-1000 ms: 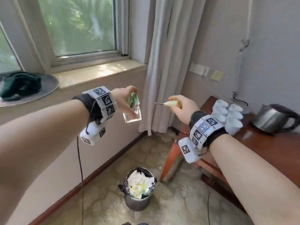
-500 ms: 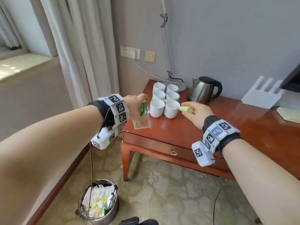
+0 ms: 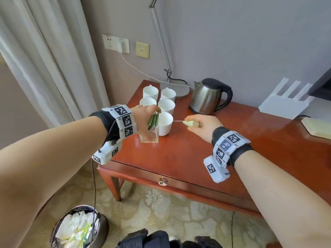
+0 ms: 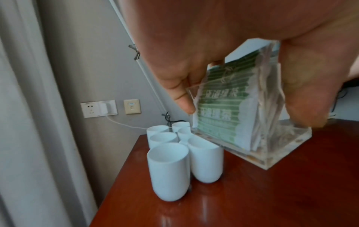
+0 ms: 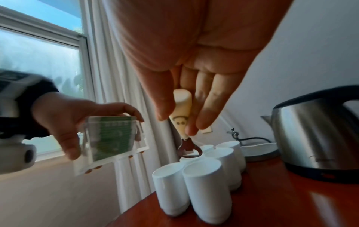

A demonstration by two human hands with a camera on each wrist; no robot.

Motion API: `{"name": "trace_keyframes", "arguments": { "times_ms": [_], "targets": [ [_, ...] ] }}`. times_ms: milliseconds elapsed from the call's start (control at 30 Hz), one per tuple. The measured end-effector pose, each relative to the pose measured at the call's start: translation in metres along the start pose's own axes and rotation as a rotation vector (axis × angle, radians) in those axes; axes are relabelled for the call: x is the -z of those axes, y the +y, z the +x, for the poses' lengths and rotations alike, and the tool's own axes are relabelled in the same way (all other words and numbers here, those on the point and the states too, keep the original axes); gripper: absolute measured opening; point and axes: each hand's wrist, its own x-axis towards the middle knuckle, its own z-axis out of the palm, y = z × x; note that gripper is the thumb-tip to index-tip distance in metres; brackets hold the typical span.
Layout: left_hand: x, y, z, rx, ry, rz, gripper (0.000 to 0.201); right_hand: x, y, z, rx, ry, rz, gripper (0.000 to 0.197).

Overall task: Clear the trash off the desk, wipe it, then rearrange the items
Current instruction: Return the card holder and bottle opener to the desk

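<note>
Nearest, on the patterned carpet by the left forearm: metal trash bin (image 3: 96,228), stuffed with white and yellowish paper.

Next, red-brown wooden desk (image 3: 179,154) with a drawer pull on its front edge.

Above the desk's left part, left hand (image 3: 143,120) clamped from above on a clear acrylic holder (image 3: 149,136), thumb on one side wall, fingers (image 4: 182,98) on the other; holder tilted, packed with green tea sachets (image 4: 223,101); whether its base touches the wood, cannot tell.

Just right of it, right hand (image 3: 202,125) pinching a bottle opener (image 3: 189,123) by its pale handle between thumb and fingertips (image 5: 204,116), metal head aimed at the white cups (image 3: 164,106), close over their rims.

Cups standing upright in a tight two-row cluster at the desk's left rear.

Farther back: steel electric kettle (image 3: 207,97) with a black handle, round lamp base (image 3: 179,90) beside it, white router (image 3: 284,104) against the wall at right.

Beyond, on the wall: sockets (image 3: 116,42) with a white plug and cord, curtain (image 3: 44,59) at left.
</note>
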Motion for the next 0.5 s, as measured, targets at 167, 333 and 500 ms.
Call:
{"name": "trace_keyframes", "arguments": {
  "times_ms": [167, 333, 500],
  "targets": [
    [-0.027, -0.023, 0.011, 0.150, -0.094, 0.012, 0.095, -0.035, -0.004, 0.024, 0.072, -0.185, -0.050, 0.040],
    [-0.058, -0.055, 0.016, 0.166, -0.161, 0.080, 0.092, -0.084, -0.018, 0.035, 0.067, -0.286, -0.192, 0.040],
    [-0.082, -0.080, 0.030, 0.109, -0.191, 0.150, 0.096, -0.129, -0.030, 0.048, 0.037, -0.370, -0.313, 0.043]
  ]
}}
